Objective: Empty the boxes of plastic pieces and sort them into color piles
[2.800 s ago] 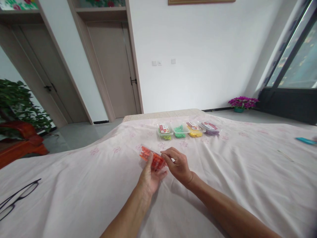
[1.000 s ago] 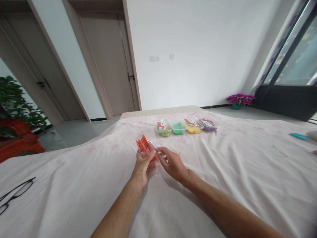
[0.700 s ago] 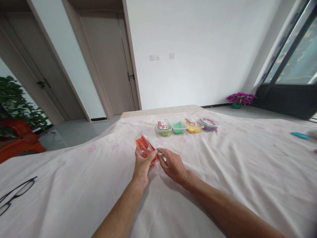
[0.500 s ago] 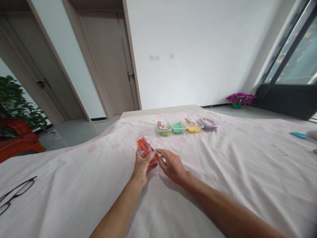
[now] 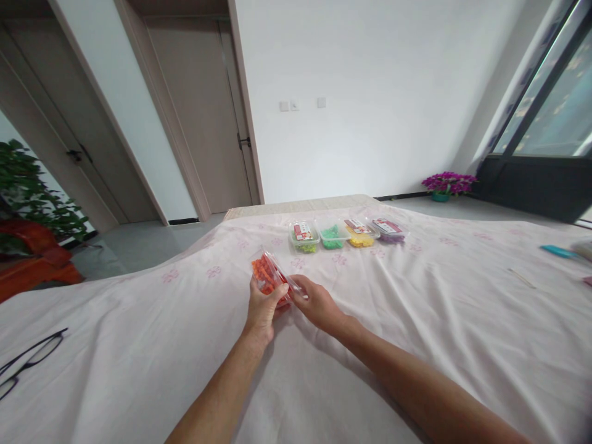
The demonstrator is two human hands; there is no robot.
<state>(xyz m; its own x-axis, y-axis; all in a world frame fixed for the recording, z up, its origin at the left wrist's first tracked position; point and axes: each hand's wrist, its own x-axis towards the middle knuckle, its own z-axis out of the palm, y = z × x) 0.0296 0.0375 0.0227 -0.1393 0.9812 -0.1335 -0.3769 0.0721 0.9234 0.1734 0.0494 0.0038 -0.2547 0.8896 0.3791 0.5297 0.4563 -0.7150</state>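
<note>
A clear plastic box (image 5: 264, 275) of small orange-red pieces is tilted up on its side above the cloth. My left hand (image 5: 264, 308) is closed round its body, thumb across the near side. On the box's right, my right hand (image 5: 317, 302) pinches the edge of the clear lid (image 5: 283, 271), which stands a little apart from the box at that side. Beyond my hands is a row of similar boxes: a lidded one with yellow-green pieces (image 5: 304, 237), one with mint-green pieces (image 5: 333, 235), one with yellow pieces (image 5: 361, 234) and one with purple pieces (image 5: 389, 230).
A pale cloth with pink flowers (image 5: 152, 357) covers the table. Eyeglasses (image 5: 34, 361) lie at the left edge. Far right are a thin stick (image 5: 522, 279) and a blue object (image 5: 559, 251). A red wooden chair (image 5: 37, 259) stands left of the table.
My right hand has drawn the lid's edge away from the box, and a gap shows between them. The box has shifted slightly left in my left hand.
</note>
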